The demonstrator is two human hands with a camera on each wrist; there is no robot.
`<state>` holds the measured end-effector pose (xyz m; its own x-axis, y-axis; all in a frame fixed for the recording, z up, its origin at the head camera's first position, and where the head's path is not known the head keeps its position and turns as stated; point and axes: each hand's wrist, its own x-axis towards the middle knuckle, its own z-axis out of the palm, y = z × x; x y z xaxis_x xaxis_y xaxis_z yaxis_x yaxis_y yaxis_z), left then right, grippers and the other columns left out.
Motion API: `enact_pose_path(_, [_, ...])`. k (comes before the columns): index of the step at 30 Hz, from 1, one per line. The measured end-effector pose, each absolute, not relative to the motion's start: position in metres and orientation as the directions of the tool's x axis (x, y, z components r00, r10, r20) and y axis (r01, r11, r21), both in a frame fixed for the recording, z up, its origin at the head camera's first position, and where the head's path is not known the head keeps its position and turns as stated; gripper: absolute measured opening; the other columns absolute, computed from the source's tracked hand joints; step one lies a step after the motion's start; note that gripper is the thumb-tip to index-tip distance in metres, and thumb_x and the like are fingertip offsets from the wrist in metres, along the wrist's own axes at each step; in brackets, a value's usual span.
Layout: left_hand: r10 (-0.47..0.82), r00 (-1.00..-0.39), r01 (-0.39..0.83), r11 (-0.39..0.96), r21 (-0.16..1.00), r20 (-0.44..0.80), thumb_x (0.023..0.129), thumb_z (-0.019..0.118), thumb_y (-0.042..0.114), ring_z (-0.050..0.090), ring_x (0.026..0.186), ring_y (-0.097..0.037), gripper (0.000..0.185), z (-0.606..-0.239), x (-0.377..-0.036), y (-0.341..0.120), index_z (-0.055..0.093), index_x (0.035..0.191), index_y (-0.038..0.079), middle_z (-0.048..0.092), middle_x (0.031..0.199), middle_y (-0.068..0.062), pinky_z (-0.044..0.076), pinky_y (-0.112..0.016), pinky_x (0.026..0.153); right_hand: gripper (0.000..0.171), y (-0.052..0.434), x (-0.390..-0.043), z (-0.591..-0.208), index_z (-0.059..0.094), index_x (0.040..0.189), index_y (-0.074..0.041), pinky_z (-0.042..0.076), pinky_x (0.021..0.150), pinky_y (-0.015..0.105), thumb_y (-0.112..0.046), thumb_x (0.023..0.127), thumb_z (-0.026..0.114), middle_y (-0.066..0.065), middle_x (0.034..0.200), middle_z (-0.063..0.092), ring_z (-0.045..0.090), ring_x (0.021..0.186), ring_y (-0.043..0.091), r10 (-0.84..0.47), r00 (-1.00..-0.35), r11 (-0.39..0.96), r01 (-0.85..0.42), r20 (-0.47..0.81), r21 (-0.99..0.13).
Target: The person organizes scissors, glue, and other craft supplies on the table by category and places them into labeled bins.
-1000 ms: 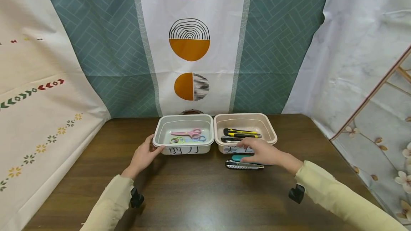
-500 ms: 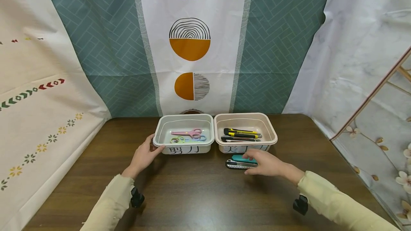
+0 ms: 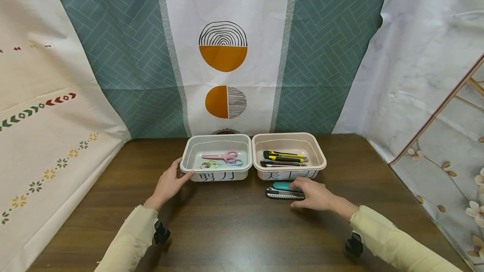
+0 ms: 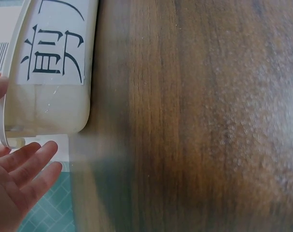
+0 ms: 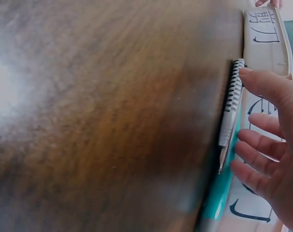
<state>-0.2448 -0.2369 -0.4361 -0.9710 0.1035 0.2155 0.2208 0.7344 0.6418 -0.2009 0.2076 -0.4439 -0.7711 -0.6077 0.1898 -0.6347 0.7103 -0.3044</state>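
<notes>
My left hand point(image 3: 169, 183) touches the near left corner of a pale grey bin point(image 3: 217, 138); its thumb lies at the front rim and its other fingers spread past the side. Inside are pink scissors point(image 3: 220, 157), with green and blue handles beside them. My right hand point(image 3: 314, 193) is over the right ends of two utility knives on the table. One is a black-and-white utility knife point(image 5: 231, 104); behind it lies a teal utility knife point(image 5: 222, 193). The right thumb is near the black-and-white knife, its loosely bent fingers beside the teal one; contact is hard to tell.
A beige bin point(image 3: 289, 136) stands against the grey one's right side, holding several yellow-and-black and dark utility knives point(image 3: 285, 157). Both bins carry white front labels with black characters. The brown wooden table point(image 3: 227, 230) ends at a patterned cloth backdrop point(image 3: 325, 53).
My right hand has come down and nearer from the front of the beige bin to the two loose knives, then shifted slightly rightward. The left hand stays at the grey bin.
</notes>
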Motion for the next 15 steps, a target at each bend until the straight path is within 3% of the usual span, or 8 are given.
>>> enact_pose_path(15, [0.104,-0.97,0.224,0.725,0.652,0.218,0.086,0.06,0.039,0.058,0.093,-0.028,0.069,-0.4346,-0.2426,-0.2353,0.032,0.135,0.0,0.056,0.115,-0.02,0.046,-0.044,0.076,0.035,0.2056,-0.1956,-0.4544,0.064,0.098,-0.007,0.039,0.064,0.024,-0.028,0.071,0.076,-0.004,0.084,0.05,0.045,0.074,0.01,-0.609,-0.767,0.701,-0.64,0.203,-0.315])
